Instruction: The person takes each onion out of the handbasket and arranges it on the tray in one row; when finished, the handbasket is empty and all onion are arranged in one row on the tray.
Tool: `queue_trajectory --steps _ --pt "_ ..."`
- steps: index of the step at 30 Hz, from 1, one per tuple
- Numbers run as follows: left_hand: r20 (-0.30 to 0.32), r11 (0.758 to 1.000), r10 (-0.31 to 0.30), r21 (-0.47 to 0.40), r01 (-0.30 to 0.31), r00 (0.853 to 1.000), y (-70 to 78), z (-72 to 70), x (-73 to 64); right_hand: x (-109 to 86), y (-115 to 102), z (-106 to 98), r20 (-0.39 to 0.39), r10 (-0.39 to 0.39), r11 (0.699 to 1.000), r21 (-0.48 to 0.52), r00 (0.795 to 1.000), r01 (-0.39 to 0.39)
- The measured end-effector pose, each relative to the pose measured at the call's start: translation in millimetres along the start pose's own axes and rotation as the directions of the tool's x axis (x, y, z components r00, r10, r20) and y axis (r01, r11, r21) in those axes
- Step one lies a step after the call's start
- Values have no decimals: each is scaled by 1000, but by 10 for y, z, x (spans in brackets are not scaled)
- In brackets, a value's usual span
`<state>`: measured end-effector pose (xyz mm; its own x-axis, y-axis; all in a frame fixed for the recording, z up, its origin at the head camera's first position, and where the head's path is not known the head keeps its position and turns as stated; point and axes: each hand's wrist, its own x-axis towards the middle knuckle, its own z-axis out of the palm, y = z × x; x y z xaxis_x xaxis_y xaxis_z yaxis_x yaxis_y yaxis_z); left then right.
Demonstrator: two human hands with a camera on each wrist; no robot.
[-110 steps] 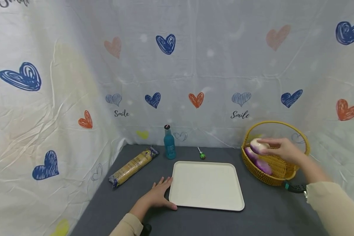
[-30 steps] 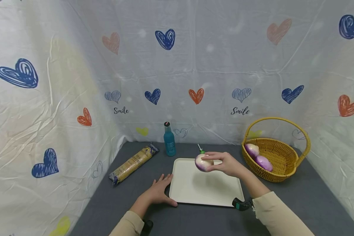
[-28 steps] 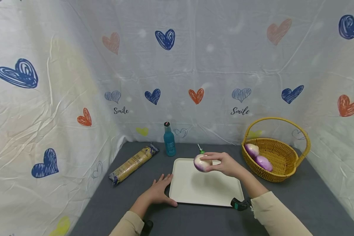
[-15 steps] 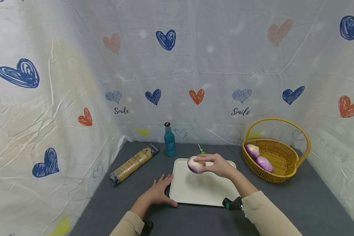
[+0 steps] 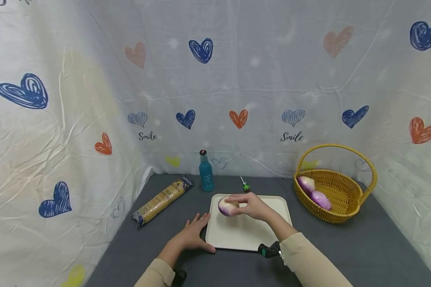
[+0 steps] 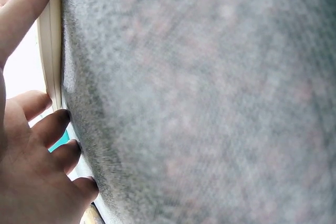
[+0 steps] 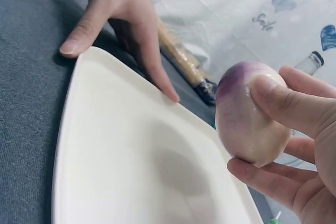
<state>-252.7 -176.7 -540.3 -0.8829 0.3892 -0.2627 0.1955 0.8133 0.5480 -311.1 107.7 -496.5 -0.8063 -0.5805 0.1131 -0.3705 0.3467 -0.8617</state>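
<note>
Over the back left part of the cream tray [image 5: 237, 235], my right hand [image 5: 253, 206] pinches a white-and-purple turnip [image 5: 224, 207] between thumb and fingers. In the right wrist view the turnip [image 7: 249, 119] is above the tray surface and casts a shadow on it. My left hand [image 5: 192, 236] rests at the tray's left edge with spread fingers, thumb at the near left corner. The left wrist view shows its fingertips [image 6: 39, 100] right at the tray's rim. Two more purple-and-white turnips [image 5: 321, 200] lie in the left side of the yellow wicker basket [image 5: 344, 191].
Left of the tray lies a long yellow packet with blue ends [image 5: 161, 201]. A blue bottle [image 5: 206, 177] stands behind the tray, and a green lollipop [image 5: 246, 186] lies near its far edge. A heart-printed curtain [image 5: 255, 87] closes off the back and sides.
My right hand has lifted one turnip out of the basket and carried it left over the tray, lowering it a little lately. My left hand has stayed at the tray's edge.
</note>
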Motion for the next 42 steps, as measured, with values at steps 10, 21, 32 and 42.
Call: queue_trajectory --steps 10,21,32,42 --pt "-10 1000 17 9 -16 1000 28 -10 -13 74 130 126 20 -23 1000 13 1000 23" --pt "-1 1000 16 7 -16 1000 42 -35 -32 185 205 298 18 26 999 -38 999 -26" --pt "-10 1000 18 18 -18 1000 28 3 -31 203 164 400 13 -9 994 -112 1000 11" --pt "-8 1000 12 9 -12 1000 48 -12 -47 162 132 400 2 -38 989 -140 999 38"
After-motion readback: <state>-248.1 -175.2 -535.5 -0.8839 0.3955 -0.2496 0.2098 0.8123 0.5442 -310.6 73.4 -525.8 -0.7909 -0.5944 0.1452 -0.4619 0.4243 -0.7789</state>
